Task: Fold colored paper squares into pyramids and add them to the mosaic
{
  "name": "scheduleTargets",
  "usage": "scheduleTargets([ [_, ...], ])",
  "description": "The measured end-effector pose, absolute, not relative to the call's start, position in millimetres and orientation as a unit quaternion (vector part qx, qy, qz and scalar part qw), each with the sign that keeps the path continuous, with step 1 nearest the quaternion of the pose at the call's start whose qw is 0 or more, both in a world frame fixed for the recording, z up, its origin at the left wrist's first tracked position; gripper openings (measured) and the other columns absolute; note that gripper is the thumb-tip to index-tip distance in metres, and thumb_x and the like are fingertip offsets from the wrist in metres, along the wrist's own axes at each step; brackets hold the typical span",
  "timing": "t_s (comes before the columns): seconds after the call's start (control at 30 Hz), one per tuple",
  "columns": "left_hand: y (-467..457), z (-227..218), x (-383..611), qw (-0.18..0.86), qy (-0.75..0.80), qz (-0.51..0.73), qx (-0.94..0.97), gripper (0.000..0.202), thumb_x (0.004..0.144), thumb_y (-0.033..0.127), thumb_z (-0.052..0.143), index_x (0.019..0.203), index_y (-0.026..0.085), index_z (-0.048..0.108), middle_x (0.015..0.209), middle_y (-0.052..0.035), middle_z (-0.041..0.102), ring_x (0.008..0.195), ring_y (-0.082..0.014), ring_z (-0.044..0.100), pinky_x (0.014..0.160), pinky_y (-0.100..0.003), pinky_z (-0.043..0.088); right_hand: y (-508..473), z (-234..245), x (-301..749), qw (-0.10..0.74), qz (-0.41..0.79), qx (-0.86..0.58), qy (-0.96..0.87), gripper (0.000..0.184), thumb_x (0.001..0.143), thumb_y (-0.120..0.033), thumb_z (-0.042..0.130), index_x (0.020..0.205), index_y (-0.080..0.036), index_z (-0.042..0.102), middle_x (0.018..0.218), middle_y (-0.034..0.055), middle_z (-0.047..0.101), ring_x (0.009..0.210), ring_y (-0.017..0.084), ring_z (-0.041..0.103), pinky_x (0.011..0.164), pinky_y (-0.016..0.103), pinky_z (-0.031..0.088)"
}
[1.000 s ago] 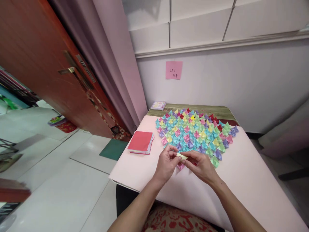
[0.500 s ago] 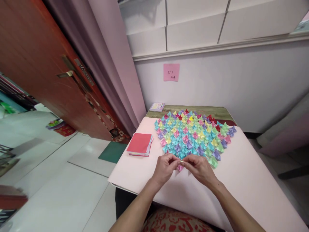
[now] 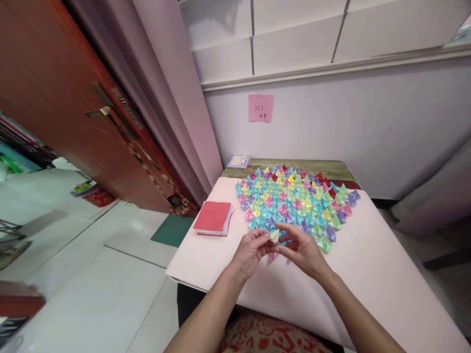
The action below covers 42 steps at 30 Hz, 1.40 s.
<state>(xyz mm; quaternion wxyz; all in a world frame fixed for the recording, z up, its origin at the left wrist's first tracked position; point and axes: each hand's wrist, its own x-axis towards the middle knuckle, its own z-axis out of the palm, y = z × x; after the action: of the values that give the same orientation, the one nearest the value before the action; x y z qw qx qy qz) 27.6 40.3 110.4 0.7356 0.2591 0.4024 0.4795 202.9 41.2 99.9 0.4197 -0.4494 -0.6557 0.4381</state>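
My left hand (image 3: 251, 250) and my right hand (image 3: 303, 253) meet above the near edge of a pink sheet (image 3: 368, 264) on the table. Both pinch a small pale yellow folded paper piece (image 3: 274, 236) between their fingertips. Just behind the hands lies a wide patch of many small folded paper shapes (image 3: 294, 201) in teal, green, pink, purple, yellow and red, packed side by side. One pink folded shape (image 3: 274, 255) sits under the hands.
A stack of square papers with a red top sheet (image 3: 214, 216) lies left of the patch. A small card pack (image 3: 239, 161) sits at the table's far left corner. A pink note (image 3: 260, 108) hangs on the wall. A wooden door (image 3: 73, 108) stands open at left.
The hands have turned the yellow piece upright and lifted it slightly; the right fingers have shifted from a tight pinch to a looser hold. The camera view has barely drifted.
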Motion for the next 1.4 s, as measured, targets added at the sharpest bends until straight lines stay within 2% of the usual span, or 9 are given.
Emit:
scheduleTargets([
  [0.13, 39.5, 111.8, 31.2, 0.738, 0.402, 0.486, 0.242, 0.035, 0.071, 0.040, 0.081, 0.086, 0.014, 0.063, 0.079, -0.0030, 0.067, 0.069, -0.0142, 0.067, 0.073, -0.029, 0.056, 39.5, 100.8, 198.8, 0.430, 0.419, -0.458, -0.656, 0.042, 0.083, -0.035, 0.070, 0.123, -0.027, 0.064, 0.107, 0.0073, 0.068, 0.080, 0.019, 0.070, 0.069, 0.033, 0.061],
  [0.27, 39.4, 113.3, 31.6, 0.717, 0.406, 0.474, 0.310, 0.038, 0.074, 0.043, 0.078, 0.093, 0.014, 0.063, 0.078, -0.0035, 0.067, 0.066, -0.0141, 0.066, 0.066, -0.029, 0.056, 40.6, 99.3, 197.5, 0.433, 0.442, -0.453, -0.642, 0.050, 0.080, -0.037, 0.073, 0.128, -0.027, 0.061, 0.105, 0.0066, 0.070, 0.077, 0.019, 0.070, 0.067, 0.033, 0.061],
  [0.4, 39.6, 114.0, 32.2, 0.691, 0.424, 0.481, 0.333, 0.035, 0.072, 0.040, 0.079, 0.085, 0.012, 0.063, 0.073, -0.0027, 0.067, 0.061, -0.0132, 0.066, 0.063, -0.028, 0.058, 40.1, 100.7, 199.0, 0.435, 0.429, -0.456, -0.648, 0.052, 0.080, -0.038, 0.074, 0.129, -0.027, 0.060, 0.115, 0.0084, 0.066, 0.078, 0.019, 0.070, 0.065, 0.032, 0.060],
  [0.63, 39.8, 114.4, 41.3, 0.668, 0.459, 0.495, 0.313, 0.035, 0.075, 0.041, 0.074, 0.090, 0.015, 0.058, 0.073, -0.0052, 0.071, 0.063, -0.0170, 0.070, 0.060, -0.027, 0.059, 32.8, 104.2, 198.8, 0.468, 0.290, -0.512, -0.659, 0.018, 0.086, -0.035, 0.067, 0.098, -0.022, 0.068, 0.082, 0.0044, 0.067, 0.061, 0.016, 0.063, 0.057, 0.029, 0.052],
  [0.83, 38.4, 115.3, 42.8, 0.642, 0.474, 0.470, 0.377, 0.037, 0.078, 0.049, 0.069, 0.088, 0.015, 0.059, 0.067, -0.0004, 0.063, 0.054, -0.0139, 0.063, 0.049, -0.025, 0.053, 35.7, 105.2, 193.5, 0.473, 0.233, -0.466, -0.710, 0.016, 0.090, -0.031, 0.063, 0.102, -0.026, 0.072, 0.084, 0.0046, 0.069, 0.066, 0.016, 0.063, 0.059, 0.028, 0.051],
  [1.0, 38.5, 117.0, 39.6, 0.632, 0.464, 0.460, 0.417, 0.044, 0.070, 0.047, 0.079, 0.094, 0.015, 0.060, 0.072, -0.0002, 0.064, 0.057, -0.0121, 0.061, 0.050, -0.022, 0.049, 38.9, 104.0, 193.5, 0.497, 0.211, -0.453, -0.709, 0.013, 0.091, -0.023, 0.060, 0.095, -0.023, 0.072, 0.085, 0.0047, 0.071, 0.073, 0.016, 0.066, 0.063, 0.027, 0.053],
  [1.1, 38.4, 116.9, 38.7, 0.641, 0.465, 0.451, 0.413, 0.045, 0.067, 0.042, 0.083, 0.095, 0.014, 0.062, 0.074, -0.0016, 0.067, 0.061, -0.0128, 0.063, 0.058, -0.024, 0.051, 37.5, 104.8, 194.3, 0.507, 0.206, -0.457, -0.702, 0.012, 0.090, -0.021, 0.060, 0.094, -0.022, 0.071, 0.085, 0.0044, 0.071, 0.075, 0.016, 0.066, 0.063, 0.027, 0.053],
  [1.27, 38.4, 115.2, 34.6, 0.685, 0.420, 0.453, 0.386, 0.044, 0.070, 0.038, 0.082, 0.100, 0.012, 0.063, 0.089, -0.0089, 0.073, 0.077, -0.0177, 0.070, 0.076, -0.031, 0.054, 35.5, 108.5, 199.7, 0.507, 0.216, -0.493, -0.673, 0.011, 0.090, -0.027, 0.062, 0.088, -0.021, 0.072, 0.080, 0.0035, 0.070, 0.069, 0.015, 0.064, 0.062, 0.027, 0.052],
  [1.4, 39.5, 115.0, 31.2, 0.708, 0.405, 0.454, 0.359, 0.043, 0.072, 0.033, 0.080, 0.105, 0.012, 0.061, 0.093, -0.0109, 0.074, 0.079, -0.0204, 0.071, 0.084, -0.038, 0.054, 37.1, 106.2, 204.6, 0.510, 0.260, -0.534, -0.622, 0.018, 0.089, -0.035, 0.063, 0.086, -0.020, 0.073, 0.079, 0.0038, 0.069, 0.067, 0.016, 0.064, 0.062, 0.027, 0.051],
])
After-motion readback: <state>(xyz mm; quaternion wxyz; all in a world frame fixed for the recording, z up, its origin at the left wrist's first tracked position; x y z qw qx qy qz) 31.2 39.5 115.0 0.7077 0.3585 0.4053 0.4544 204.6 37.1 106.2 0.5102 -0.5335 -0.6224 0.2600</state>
